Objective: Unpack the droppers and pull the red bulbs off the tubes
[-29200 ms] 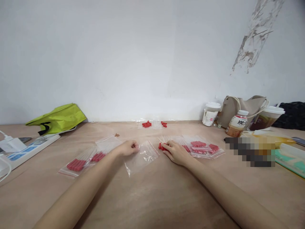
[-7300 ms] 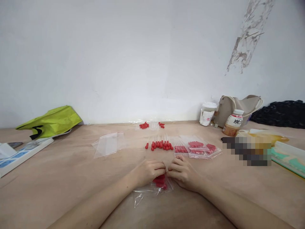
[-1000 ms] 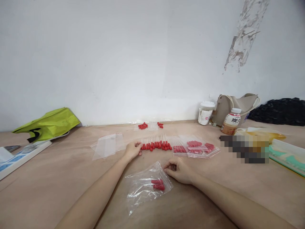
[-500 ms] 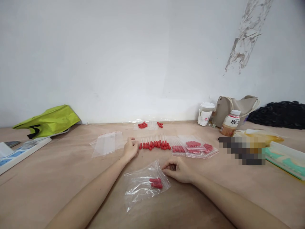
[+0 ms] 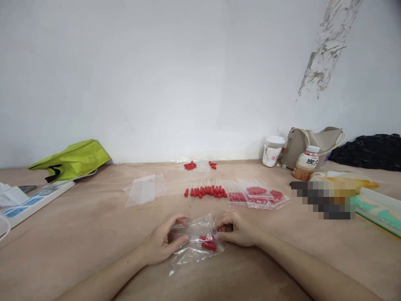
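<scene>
A clear zip bag [image 5: 196,246] with a few red-bulbed droppers inside lies on the brown table in front of me. My left hand [image 5: 163,240] holds the bag's left part, thumb under and fingers curled over it. My right hand [image 5: 236,229] pinches the bag's right edge with closed fingers. Beyond them a row of loose red-bulbed droppers [image 5: 205,191] lies on the table. To its right is a pile of filled bags [image 5: 260,195]. Empty clear bags [image 5: 144,189] lie to the left.
More red droppers [image 5: 196,165] lie by the wall. A green bag [image 5: 72,161] and a white power strip [image 5: 29,202] are at the left. At the right stand a cup [image 5: 273,150], a bottle [image 5: 306,163], a beige handbag [image 5: 316,142] and a green-edged box [image 5: 380,209].
My left hand has left the row of loose droppers and come back to the bag, gripping its left side. My right hand has stayed at the bag's right edge.
</scene>
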Tool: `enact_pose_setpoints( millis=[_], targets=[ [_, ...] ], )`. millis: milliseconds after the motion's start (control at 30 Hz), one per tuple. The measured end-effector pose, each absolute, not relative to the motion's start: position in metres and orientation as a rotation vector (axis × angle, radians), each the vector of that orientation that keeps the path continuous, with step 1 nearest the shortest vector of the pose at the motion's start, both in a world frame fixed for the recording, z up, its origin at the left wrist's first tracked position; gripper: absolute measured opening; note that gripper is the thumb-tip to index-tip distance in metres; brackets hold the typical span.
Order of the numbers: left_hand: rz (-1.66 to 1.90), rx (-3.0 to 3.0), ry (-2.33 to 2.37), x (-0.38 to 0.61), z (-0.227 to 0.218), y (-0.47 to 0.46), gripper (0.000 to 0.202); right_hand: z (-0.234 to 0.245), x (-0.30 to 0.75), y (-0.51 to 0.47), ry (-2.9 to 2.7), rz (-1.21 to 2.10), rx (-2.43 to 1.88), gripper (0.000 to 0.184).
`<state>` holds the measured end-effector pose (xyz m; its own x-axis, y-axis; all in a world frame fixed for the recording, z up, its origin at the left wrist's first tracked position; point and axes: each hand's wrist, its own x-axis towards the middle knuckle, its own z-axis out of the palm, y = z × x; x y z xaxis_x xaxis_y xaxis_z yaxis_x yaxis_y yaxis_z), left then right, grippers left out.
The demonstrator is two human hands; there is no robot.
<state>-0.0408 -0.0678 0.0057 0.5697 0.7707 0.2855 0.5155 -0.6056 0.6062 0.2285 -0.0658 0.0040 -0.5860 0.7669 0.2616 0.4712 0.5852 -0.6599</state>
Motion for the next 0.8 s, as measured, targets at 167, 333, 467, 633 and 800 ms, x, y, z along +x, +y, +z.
enact_pose_setpoints(
  millis=[167, 333, 467, 633, 800],
  targets=[
    [0.560, 2.433, 1.010, -0.036, 0.009, -0.066, 0.039, 0.007, 0.231, -0.068, -2.428, 0.600, -0.958, 0.026],
    [0.611, 2.402, 1.080, -0.030, 0.003, -0.062, 0.030, 0.012, 0.228, -0.077, -2.515, 0.353, -0.974, 0.032],
    [0.654, 2.397, 1.092, -0.024, 0.001, -0.059, 0.027, 0.007, 0.220, -0.082, -2.420, 0.265, -0.988, 0.033],
    [0.642, 2.419, 1.063, -0.022, 0.003, -0.058, 0.028, 0.004, 0.213, -0.084, -2.378, 0.283, -0.907, 0.022],
    [0.494, 2.471, 0.937, -0.030, 0.008, -0.057, 0.048, 0.006, 0.213, -0.083, -2.459, 0.205, -0.892, 0.023]
  ],
)
